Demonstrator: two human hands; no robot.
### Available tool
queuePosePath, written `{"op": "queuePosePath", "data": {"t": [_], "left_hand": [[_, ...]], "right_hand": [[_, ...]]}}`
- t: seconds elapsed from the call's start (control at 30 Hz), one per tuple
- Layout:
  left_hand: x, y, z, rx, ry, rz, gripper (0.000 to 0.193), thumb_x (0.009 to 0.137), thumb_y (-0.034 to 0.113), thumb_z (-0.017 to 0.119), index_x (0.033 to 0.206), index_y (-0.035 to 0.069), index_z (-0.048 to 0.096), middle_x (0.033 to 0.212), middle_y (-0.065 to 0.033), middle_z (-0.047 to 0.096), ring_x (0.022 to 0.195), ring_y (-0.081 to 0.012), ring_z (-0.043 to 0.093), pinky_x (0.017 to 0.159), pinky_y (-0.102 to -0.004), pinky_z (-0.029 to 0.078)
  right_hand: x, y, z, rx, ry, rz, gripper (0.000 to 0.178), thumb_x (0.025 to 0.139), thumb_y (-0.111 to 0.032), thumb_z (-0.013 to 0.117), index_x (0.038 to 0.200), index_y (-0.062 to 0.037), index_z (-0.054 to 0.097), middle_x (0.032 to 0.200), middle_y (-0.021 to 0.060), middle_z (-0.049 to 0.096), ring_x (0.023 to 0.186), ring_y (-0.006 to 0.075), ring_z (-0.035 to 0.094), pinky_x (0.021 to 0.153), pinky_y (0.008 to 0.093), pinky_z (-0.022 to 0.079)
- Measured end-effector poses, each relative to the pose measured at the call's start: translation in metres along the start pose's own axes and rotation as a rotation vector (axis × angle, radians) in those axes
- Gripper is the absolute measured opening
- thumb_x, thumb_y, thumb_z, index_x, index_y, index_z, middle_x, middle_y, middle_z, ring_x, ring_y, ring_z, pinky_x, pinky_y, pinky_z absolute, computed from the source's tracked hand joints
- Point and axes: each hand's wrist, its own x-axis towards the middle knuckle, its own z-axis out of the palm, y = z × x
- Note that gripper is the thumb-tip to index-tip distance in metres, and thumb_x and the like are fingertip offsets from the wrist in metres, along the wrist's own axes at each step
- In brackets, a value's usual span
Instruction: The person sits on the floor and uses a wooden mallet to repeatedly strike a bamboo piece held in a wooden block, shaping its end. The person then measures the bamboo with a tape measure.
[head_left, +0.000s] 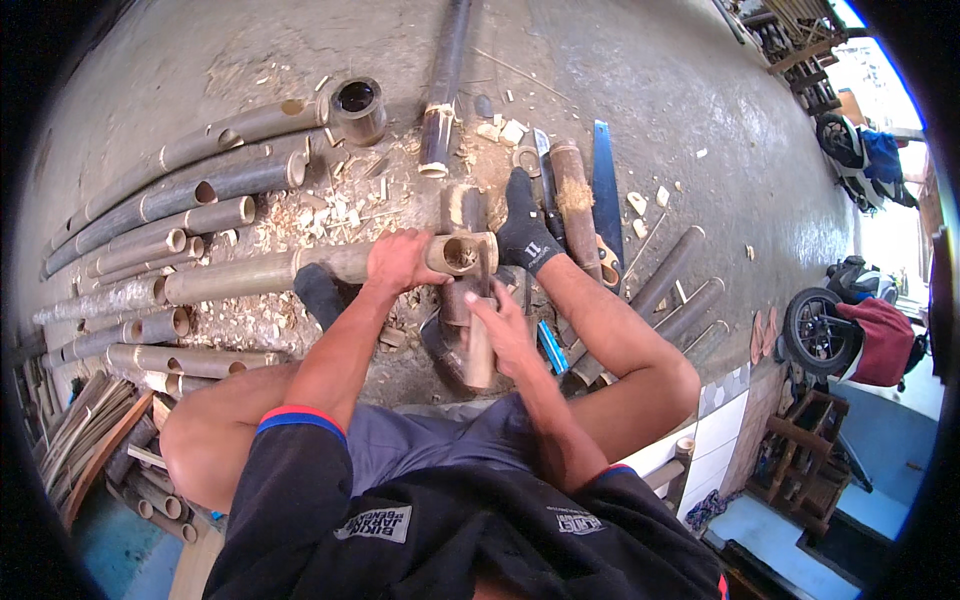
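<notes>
A long bamboo pole (235, 277) lies crosswise in front of me, with a round hole cut near its right end. My left hand (402, 260) is closed over the pole just left of that hole. Under the pole's end sits a short dark bamboo piece (463, 205). My right hand (507, 332) is wrapped round a pale wooden handle (481, 352), which points up toward the pole's end. A narrow dark part, seemingly a blade, runs from the handle beside the hole; its exact shape is unclear.
Several bamboo poles with holes (250, 125) lie at left. A cut bamboo cup (358, 110) stands beyond them. Near my sock-covered foot (525, 225) lie a knife (546, 170), a bamboo piece (573, 190) and a blue-bladed saw (606, 185). Wood chips (310, 215) litter the floor. Motorbikes (825, 330) stand at right.
</notes>
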Motion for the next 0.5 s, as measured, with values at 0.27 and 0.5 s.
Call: {"op": "queuePosePath", "data": {"t": [0.27, 0.5], "left_hand": [[0.000, 0.008, -0.014, -0.365, 0.205, 0.024, 0.086, 0.075, 0.065, 0.077, 0.138, 0.008, 0.059, 0.127, -0.0179, 0.066, 0.122, -0.0348, 0.061, 0.108, -0.0463, 0.043], [0.061, 0.086, -0.109, -0.904, 0.211, 0.394, 0.077, 0.096, 0.071, 0.048, 0.124, 0.001, 0.067, 0.104, -0.0217, 0.071, 0.098, -0.0340, 0.068, 0.089, -0.0453, 0.053]], "right_hand": [[-0.010, -0.078, -0.045, -0.950, -0.152, -0.219, 0.087, 0.084, -0.015, 0.068, 0.160, -0.0043, 0.028, 0.108, 0.0189, 0.070, 0.096, 0.0293, 0.067, 0.091, 0.0374, 0.053], [0.043, -0.237, -0.018, -0.342, -0.587, 0.032, 0.056, 0.098, -0.036, 0.064, 0.140, 0.0004, 0.053, 0.118, 0.0159, 0.069, 0.091, 0.0164, 0.068, 0.075, 0.0331, 0.057]]}}
